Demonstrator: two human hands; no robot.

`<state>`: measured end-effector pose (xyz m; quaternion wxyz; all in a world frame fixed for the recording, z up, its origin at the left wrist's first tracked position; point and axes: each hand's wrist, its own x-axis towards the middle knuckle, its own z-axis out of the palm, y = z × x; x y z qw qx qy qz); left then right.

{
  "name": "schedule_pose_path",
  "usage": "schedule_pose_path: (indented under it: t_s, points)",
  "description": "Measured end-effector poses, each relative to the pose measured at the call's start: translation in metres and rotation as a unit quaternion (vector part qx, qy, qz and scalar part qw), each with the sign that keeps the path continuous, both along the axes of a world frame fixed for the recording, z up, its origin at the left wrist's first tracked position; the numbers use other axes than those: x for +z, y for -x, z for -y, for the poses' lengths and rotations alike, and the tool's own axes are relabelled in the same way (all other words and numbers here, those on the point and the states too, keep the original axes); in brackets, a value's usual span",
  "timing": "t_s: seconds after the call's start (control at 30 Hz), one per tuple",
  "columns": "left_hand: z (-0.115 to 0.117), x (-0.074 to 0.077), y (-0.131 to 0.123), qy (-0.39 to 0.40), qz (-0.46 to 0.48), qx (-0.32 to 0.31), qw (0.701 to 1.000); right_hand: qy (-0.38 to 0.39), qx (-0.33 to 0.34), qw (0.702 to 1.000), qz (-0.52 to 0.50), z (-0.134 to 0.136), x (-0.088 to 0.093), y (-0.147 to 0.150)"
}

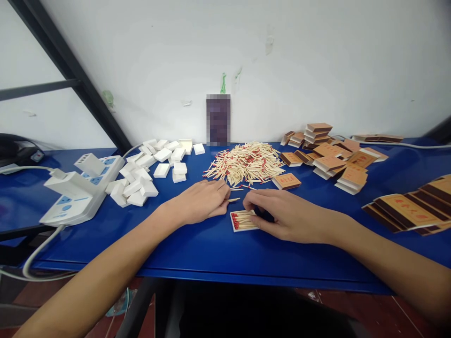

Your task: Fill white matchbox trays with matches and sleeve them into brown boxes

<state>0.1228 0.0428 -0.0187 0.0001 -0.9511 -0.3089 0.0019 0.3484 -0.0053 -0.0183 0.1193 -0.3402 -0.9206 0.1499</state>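
Observation:
My left hand (207,199) is closed, and a matchstick (233,200) sticks out from its fingertips to the right. Close beside it, a small white matchbox tray (241,230) lies on the blue table, holding a layer of matches with their red heads to the left. My right hand (282,209) is curled over the tray's right end, thumb against the matches and index finger by the far edge. Beyond both hands spreads a big heap of loose matches (250,162), with a few stray ones at its near side.
White trays (141,162) are piled to the left of the heap. Orange-brown matchbox sleeves (329,162) are stacked at the right, and more sleeves (408,206) lie nearer. A power strip (75,206) with plugs and cables is at far left. A blurred-out dark object (218,119) leans against the wall.

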Motion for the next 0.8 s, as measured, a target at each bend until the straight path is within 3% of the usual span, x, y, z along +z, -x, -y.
schedule_pose_path:
  t_s: [0.23, 0.43, 0.63, 0.8]
  points:
    - [0.006, 0.010, 0.002, 0.104, 0.124, -0.046, 0.986, -0.075, -0.068, 0.995, -0.018, -0.007, -0.001, -0.007]
    - [0.021, 0.011, -0.014, 0.133, 0.092, -0.063, 0.985, -0.137, -0.126, 0.981, -0.053, -0.017, -0.005, -0.014]
    - [0.021, 0.004, -0.014, 0.093, 0.088, -0.064, 0.990, -0.033, -0.023, 0.999, -0.017, -0.012, 0.000, -0.011]
    - [0.019, 0.000, -0.010, 0.048, 0.082, -0.066, 0.993, 0.014, -0.013, 1.000, -0.001, -0.008, 0.000, -0.011]
